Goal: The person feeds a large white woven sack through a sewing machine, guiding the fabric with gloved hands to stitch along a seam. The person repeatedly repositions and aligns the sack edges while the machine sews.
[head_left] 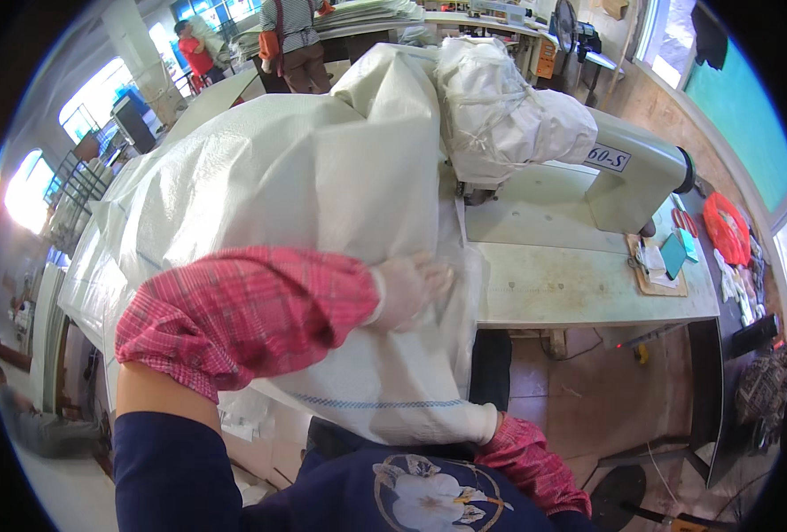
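Observation:
A large white woven plastic sheet [234,186] with a blue dashed stripe spreads over the left of the sewing table and hangs over its near edge toward my lap. My left hand [407,291], in a pale glove and slightly blurred, lies on the sheet near its right edge, fingers stretched to the right. At the lower right corner of the sheet, my right hand [482,423] is closed on the cloth by my lap; its fingers are mostly hidden. Just beyond stands an industrial sewing machine [628,182], its head wrapped in white plastic [517,120].
On the table's right lie a clipboard [655,266] with papers, a teal box [674,255] and a red plastic bag [727,229]. A black fan [565,27] stands at the back. Two people [291,40] are farther off, near stacked white sheets [349,18].

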A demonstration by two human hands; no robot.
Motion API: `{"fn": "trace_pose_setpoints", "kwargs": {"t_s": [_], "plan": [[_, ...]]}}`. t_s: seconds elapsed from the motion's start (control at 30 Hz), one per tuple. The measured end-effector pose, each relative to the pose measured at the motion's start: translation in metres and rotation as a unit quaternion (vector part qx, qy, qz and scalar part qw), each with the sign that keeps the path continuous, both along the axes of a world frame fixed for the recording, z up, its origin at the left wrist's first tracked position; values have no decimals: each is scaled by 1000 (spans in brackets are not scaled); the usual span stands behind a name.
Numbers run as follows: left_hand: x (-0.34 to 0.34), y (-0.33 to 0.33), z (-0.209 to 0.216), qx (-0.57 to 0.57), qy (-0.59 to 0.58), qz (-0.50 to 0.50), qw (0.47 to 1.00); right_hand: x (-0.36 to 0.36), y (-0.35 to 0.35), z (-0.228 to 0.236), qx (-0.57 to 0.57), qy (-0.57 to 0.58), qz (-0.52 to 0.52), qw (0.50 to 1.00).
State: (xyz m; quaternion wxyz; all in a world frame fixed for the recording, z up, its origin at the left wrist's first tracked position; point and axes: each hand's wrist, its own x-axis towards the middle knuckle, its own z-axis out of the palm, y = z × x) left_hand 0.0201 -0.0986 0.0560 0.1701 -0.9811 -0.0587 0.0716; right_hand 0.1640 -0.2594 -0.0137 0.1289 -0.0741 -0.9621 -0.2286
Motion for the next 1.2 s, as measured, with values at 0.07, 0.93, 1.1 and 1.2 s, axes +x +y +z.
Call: {"fn": "trace_pose_setpoints", "kwargs": {"t_s": [0.07,0.93,1.1,1.2], "plan": [[-29,-13,-38,-33,-8,-2,999,9,-17,-10,112,-25,26,993],[4,-66,-79,-105,-136,127,977,22,-7,-30,-513,485,-425,567],[0,-65,-77,-97,-77,101,987,20,-16,-18,-451,414,-497,615],[-6,-61,-77,-83,-52,87,991,16,-17,-13,-427,328,-533,653]]}}
